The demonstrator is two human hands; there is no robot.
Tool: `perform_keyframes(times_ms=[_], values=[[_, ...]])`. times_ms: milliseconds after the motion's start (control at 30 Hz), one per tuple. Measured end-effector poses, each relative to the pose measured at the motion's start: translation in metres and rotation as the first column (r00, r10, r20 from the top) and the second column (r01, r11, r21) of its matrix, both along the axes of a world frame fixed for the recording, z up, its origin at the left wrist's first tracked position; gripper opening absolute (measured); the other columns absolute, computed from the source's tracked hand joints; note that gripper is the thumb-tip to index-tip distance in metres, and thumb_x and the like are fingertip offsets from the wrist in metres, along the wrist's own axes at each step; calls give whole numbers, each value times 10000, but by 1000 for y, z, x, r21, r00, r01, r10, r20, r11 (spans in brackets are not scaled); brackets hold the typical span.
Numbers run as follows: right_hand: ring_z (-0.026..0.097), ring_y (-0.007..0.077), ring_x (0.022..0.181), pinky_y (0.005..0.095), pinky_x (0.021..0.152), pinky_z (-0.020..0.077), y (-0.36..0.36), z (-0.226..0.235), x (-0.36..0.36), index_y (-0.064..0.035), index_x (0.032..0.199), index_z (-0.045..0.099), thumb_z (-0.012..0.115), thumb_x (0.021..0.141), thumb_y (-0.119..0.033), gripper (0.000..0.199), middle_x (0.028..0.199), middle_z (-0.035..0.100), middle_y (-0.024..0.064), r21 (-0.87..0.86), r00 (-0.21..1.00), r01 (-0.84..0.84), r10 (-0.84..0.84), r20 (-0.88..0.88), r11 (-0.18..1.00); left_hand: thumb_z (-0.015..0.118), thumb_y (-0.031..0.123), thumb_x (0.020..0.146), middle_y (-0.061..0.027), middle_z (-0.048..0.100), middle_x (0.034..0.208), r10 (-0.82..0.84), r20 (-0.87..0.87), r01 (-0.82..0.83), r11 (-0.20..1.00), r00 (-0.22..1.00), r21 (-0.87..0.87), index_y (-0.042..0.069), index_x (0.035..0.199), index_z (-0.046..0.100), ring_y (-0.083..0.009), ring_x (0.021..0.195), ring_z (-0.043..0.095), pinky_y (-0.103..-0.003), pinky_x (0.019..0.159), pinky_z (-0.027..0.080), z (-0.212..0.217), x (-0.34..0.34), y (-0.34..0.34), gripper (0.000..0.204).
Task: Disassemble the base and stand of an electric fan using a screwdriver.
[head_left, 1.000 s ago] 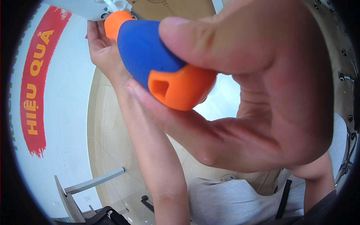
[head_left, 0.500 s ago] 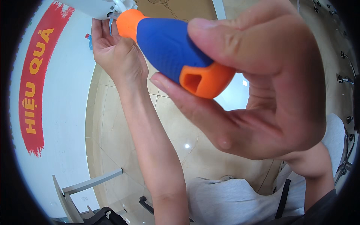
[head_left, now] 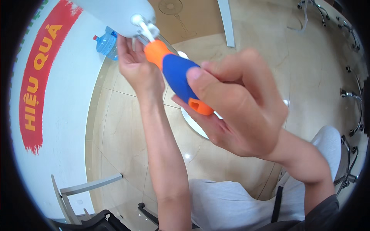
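Now, from the head camera, the bare right hand point(head_left: 243, 111) holds a tool with a fat blue and orange handle point(head_left: 178, 75). Its thumb and fingers are clamped on the back part of the handle. The tool tilts up and to the left, and its thin pale shaft point(head_left: 147, 31) reaches a smooth, round-sided white thing point(head_left: 119, 15) at the top. I cannot tell if the tip is inside it. The bare left hand point(head_left: 140, 71) is just under the white thing with its fingers up; they are partly hidden, so I cannot tell if they grip it. Near that hand is a see-through blue plastic bottle point(head_left: 106, 45). Flat brown cardboard point(head_left: 206, 19) with a fan drawing lies behind, over the shiny beige tile floor point(head_left: 254, 34).
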State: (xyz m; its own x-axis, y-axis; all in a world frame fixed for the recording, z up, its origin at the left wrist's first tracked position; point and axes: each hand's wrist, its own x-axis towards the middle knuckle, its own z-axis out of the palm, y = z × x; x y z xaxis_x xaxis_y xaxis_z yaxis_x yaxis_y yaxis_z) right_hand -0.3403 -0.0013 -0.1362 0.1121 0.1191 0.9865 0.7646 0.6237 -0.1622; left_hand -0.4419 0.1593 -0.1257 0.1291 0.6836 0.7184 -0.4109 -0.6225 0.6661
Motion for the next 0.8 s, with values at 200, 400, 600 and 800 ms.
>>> perform_keyframes(times_ms=[200,400,600,800], values=[[580,183,635,268,523,474,9,2,-5,25,1176,518,802,813,-99,477,877,608,142,-167,979,-52,18,-203,985,635,-175,777,-183,438,1416,-60,22,63,982,998,-179,-90,1445,269,-288,1281,509,-390,1074,462,-5,18,-5,767],[582,184,505,298,454,430,-2,34,-18,52,1068,500,672,939,-165,305,643,588,132,-456,780,-300,-60,-623,838,596,-154,790,-168,418,1442,-84,26,88,959,996,-269,-81,1450,268,-277,1307,489,-362,1062,445,-2,14,-7,740],[544,204,535,316,476,419,3,26,-12,42,1067,563,673,902,-62,224,729,588,156,-445,884,-184,-50,-465,876,448,-166,785,-149,459,1400,-83,4,77,906,997,-416,-52,1410,377,-256,1243,553,-319,1001,470,12,16,-13,640],[544,279,676,388,556,444,8,15,16,-33,1112,617,676,830,21,293,847,528,156,-430,999,35,-39,0,902,414,-179,736,-143,434,1422,-150,5,136,877,989,-460,-69,1405,360,-254,1267,527,-342,1033,448,13,14,-13,680]])
